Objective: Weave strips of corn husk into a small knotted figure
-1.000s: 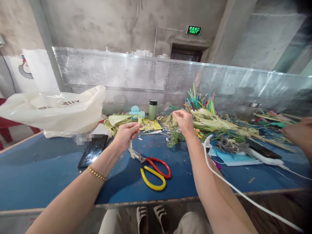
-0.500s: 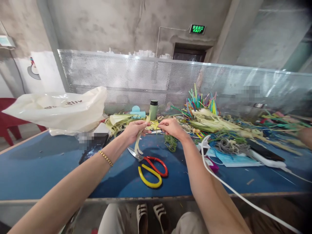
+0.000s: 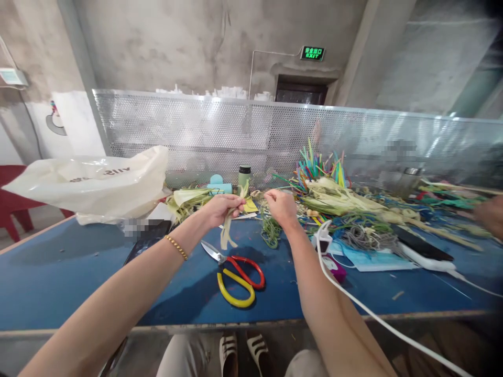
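Observation:
My left hand (image 3: pixel 220 209) is pinched around a pale green corn husk strip (image 3: pixel 227 235). Its split end dangles below my fingers, and the leafy upper end sticks up in front of the green bottle (image 3: pixel 244 177). To the right, my right hand (image 3: pixel 282 208) is closed with thumb and fingertips together. A thin strand seems to run from its fingertips toward the left hand, but what it grips is too small to make out. Below both hands lie scissors (image 3: pixel 236 277) with one red and one yellow handle, blades toward the upper left.
A large white plastic bag (image 3: pixel 90 183) stands at the left. Husks (image 3: pixel 338 199), grey cord (image 3: pixel 367 236), coloured pipe cleaners (image 3: pixel 310 165), a blue face mask (image 3: pixel 381 259) and a white cable (image 3: pixel 365 303) crowd the right. Another person's hand (image 3: pixel 489 217) shows at the right edge.
My hands have moved farther apart, the right one drawing away to the right. The husk's upper end now stands more visibly above my left fingers. The whole view has shifted slightly.

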Demonstrator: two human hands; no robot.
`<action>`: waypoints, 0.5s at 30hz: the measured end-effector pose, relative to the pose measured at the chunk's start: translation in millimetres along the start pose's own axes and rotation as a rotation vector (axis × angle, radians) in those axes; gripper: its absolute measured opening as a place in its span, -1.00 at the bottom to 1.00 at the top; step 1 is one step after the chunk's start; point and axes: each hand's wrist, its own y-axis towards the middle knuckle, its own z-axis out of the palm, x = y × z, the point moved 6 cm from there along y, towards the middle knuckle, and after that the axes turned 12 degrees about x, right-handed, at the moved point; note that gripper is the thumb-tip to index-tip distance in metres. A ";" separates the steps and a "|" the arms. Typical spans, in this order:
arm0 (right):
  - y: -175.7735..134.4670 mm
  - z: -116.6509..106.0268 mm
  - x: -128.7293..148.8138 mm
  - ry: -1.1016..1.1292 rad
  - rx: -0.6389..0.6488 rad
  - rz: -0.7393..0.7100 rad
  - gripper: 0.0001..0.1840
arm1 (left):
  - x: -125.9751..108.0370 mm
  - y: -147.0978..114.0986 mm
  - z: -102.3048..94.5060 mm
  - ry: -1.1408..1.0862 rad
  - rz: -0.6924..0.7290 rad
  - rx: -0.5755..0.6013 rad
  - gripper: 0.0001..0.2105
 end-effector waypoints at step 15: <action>-2.5 12.7 -18.7 0.093 0.206 0.136 -0.76 | -25.3 -34.6 -58.0 0.514 0.146 -0.449 -0.90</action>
